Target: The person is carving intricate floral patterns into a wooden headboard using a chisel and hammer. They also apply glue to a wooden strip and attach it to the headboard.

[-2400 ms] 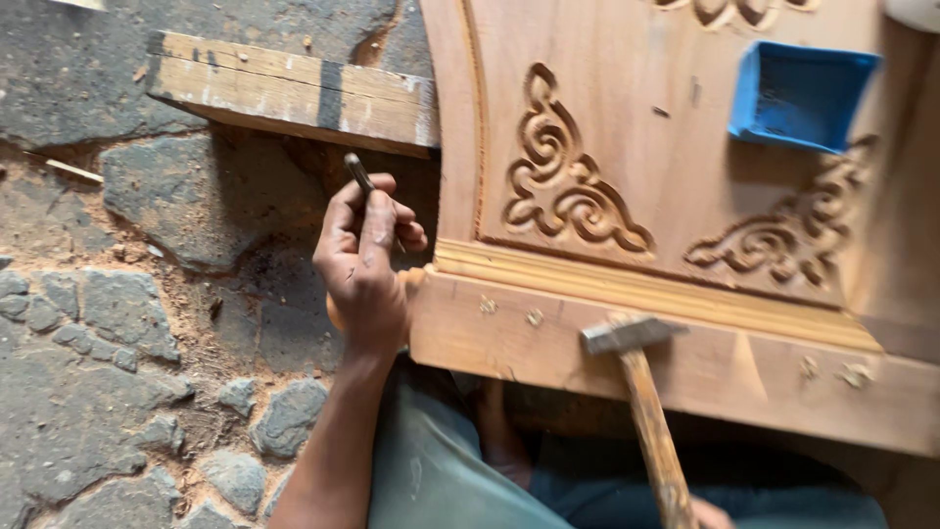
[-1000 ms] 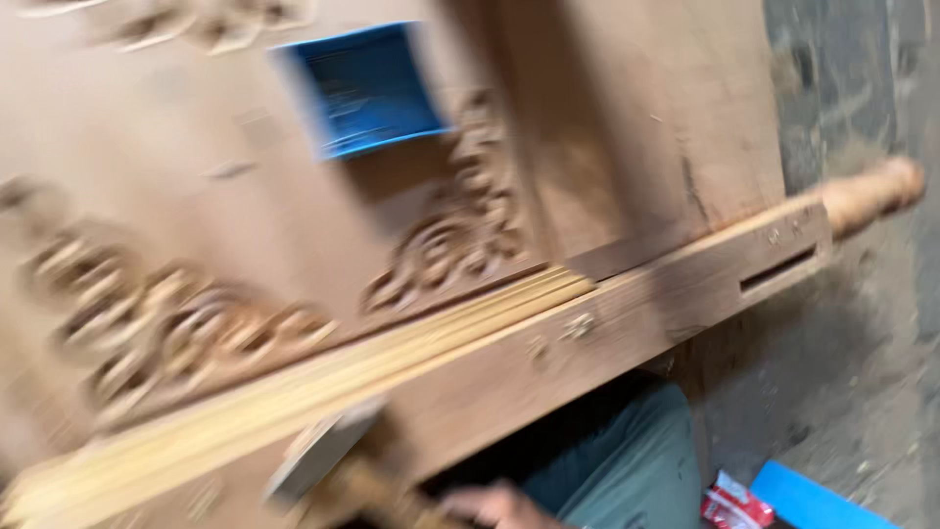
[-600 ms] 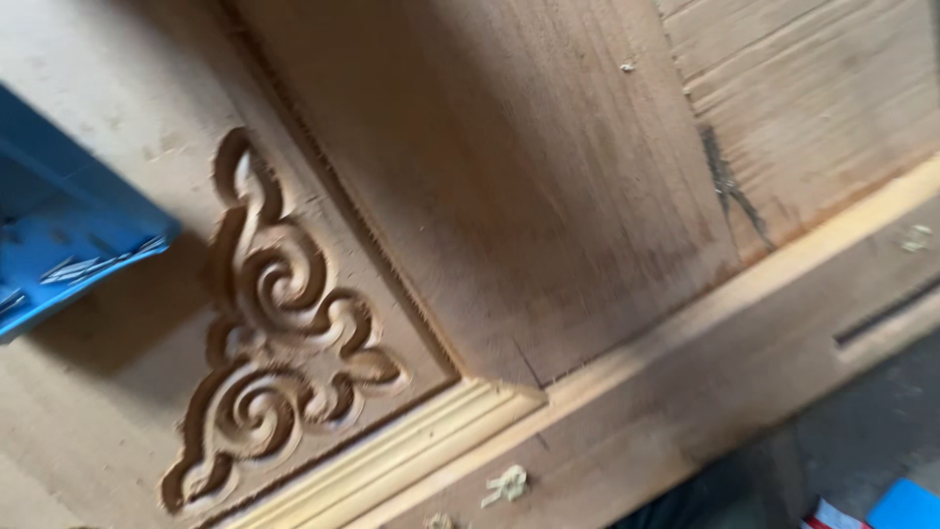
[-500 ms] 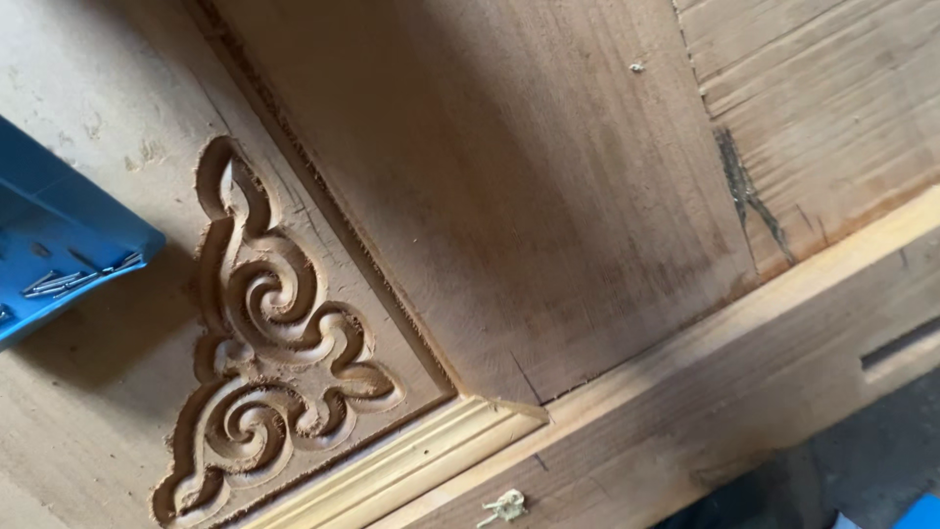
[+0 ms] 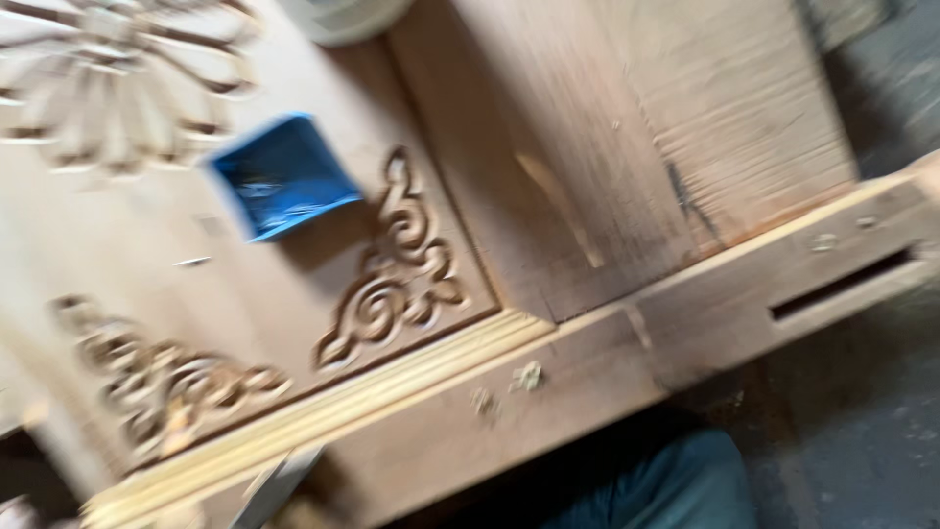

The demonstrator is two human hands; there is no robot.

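neither set of fingers shows in the head view, both of my hands are out of frame, so i cannot tell if they are apart, together or clamped on anything. frame is motion-blurred. nearest tool is the hammer head (image 5: 277, 482), grey metal, poking in at the bottom edge left of centre, just below the long wooden rail (image 5: 587, 377); its handle is cut off. rail runs diagonally from lower left up to the right edge, with a dark slot (image 5: 842, 284) near its right end and small pale chips on its face. above the rail lies the carved wooden panel (image 5: 548, 147), with a scroll carving (image 5: 397, 269) at the corner and another scroll carving low on the left, blurred. blue box (image 5: 281, 176) sits on the panel, open side up, left of the corner carving. my trouser leg (image 5: 676, 485), teal, shows under the rail, stone floor (image 5: 862, 421) to the right.
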